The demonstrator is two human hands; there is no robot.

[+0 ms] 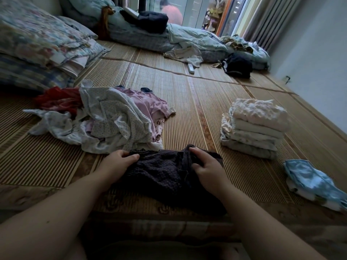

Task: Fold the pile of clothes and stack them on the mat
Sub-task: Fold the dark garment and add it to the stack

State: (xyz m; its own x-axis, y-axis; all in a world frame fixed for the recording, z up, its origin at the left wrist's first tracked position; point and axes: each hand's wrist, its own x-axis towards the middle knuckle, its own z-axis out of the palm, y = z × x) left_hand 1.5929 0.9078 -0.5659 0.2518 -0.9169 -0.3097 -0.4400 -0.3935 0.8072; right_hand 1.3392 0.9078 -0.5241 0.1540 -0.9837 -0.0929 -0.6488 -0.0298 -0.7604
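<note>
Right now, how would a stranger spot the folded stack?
Start on the woven mat and look right, past the right hand. The folded stack stands there. Unlike the rumpled pile at left and the blue cloth nearby, it is neat cream layers.

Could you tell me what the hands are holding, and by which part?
Both grip the dark dotted garment at its far edge: left hand at the left end, right hand on a fold.
</note>
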